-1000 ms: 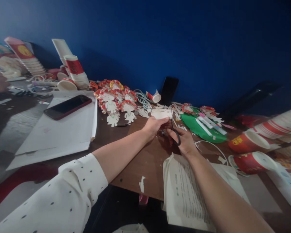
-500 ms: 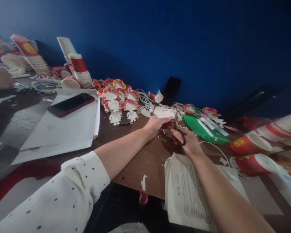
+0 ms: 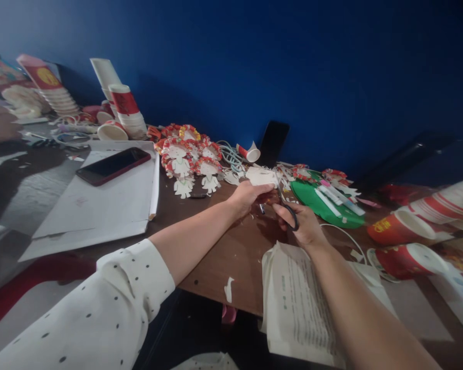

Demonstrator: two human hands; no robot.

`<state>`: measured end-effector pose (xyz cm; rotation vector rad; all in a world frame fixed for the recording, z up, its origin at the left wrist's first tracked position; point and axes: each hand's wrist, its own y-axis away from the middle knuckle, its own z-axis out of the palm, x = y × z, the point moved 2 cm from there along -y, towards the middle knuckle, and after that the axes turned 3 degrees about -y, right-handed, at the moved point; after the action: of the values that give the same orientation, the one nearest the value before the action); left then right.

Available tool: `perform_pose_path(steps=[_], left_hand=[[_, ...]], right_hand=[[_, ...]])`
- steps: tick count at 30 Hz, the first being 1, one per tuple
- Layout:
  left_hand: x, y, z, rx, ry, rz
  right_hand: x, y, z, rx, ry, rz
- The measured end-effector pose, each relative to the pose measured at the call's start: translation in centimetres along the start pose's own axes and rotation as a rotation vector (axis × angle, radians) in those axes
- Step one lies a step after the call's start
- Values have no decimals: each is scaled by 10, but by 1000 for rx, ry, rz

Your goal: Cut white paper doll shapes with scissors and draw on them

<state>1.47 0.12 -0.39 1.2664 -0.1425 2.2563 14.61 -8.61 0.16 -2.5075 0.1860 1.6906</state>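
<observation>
My left hand pinches a white paper piece between thumb and fingers above the brown table. In my right hand is a pair of scissors with black handles. Its blades reach up to the right edge of the paper; whether they touch it I cannot tell exactly. Left of the paper lies a heap of white paper figures with red, ruffled edges round their heads. To the right, white and pink markers rest on a green round sheet.
A dark phone lies on a white board at left. Stacked paper cups stand behind it; more cups lie at right. A printed white bag hangs over the front edge. Another phone leans against the blue wall.
My right hand and the scissors have shifted slightly to the right and down. My left hand stays nearly in place with the paper. At far left, another person's hand has moved a little.
</observation>
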Motion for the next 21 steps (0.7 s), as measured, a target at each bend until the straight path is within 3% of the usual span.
perform_pose_path(steps=[21], left_hand=[[6, 4, 2, 4, -32, -17]], right_hand=[[-3, 1, -4, -36, -17, -34]])
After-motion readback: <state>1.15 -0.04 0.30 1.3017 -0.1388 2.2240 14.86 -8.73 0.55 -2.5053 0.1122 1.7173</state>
